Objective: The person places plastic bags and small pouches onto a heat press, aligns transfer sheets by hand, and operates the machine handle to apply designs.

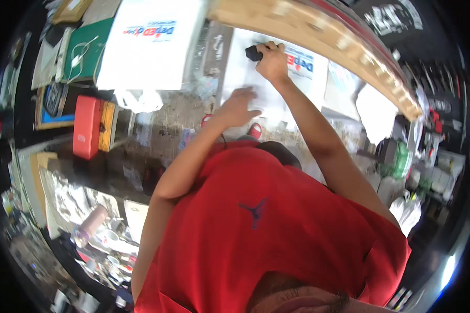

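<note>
A white printed sheet or bag lies on the surface before me. Over its upper part my right hand is closed around a black object, whose kind I cannot tell. My left hand hovers or rests near the sheet's left side, fingers spread and slightly blurred, holding nothing visible. At the upper left lies a stack of white printed bags, with white handles hanging over its near edge.
A long cardboard box edge curves beyond the sheet. To the left are a red case, a green board with a white cable, and a wooden frame. A pinkish tumbler lies among clutter lower left. A green bottle is at right.
</note>
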{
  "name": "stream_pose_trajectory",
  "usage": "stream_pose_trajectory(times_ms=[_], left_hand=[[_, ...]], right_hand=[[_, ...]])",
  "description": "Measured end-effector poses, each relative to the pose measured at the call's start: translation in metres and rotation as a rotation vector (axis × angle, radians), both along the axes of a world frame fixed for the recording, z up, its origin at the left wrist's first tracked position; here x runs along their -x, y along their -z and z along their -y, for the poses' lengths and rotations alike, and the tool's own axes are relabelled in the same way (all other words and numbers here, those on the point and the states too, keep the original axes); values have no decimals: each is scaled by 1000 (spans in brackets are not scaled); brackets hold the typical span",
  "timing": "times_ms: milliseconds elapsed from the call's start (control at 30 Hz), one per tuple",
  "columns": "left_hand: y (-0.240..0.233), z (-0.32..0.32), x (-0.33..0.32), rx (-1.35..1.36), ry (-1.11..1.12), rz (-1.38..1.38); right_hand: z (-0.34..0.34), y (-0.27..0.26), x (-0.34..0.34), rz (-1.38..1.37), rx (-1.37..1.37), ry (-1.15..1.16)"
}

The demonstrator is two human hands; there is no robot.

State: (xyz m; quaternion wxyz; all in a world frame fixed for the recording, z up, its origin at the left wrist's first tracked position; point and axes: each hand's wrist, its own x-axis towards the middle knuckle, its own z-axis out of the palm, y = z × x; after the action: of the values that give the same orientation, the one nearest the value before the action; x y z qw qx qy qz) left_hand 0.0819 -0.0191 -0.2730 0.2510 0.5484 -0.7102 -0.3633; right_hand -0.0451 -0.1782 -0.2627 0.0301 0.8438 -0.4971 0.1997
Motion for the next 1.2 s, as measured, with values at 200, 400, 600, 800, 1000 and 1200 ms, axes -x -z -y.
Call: stream_pose_trajectory(times_ms=[200, 400, 600, 800, 1000, 1200], left_hand=[[-18, 6, 0, -72, 17, -39], [-21, 8, 4, -167, 28, -49], [-31, 6, 0, -181, 41, 1], [-31, 8, 5, -132, 43, -34], [-31, 9, 1, -178, 62, -48], [-35, 8, -11, -210, 39, -133]], right_hand=[[5, -11, 167, -73, -195, 301], [-18, -7, 81, -30, -257, 248], [-1, -4, 159, 0, -76, 311], [30, -3, 144, 280, -23, 159], [0, 4, 21, 196, -268, -166], [50, 35, 168, 60, 33, 145]])
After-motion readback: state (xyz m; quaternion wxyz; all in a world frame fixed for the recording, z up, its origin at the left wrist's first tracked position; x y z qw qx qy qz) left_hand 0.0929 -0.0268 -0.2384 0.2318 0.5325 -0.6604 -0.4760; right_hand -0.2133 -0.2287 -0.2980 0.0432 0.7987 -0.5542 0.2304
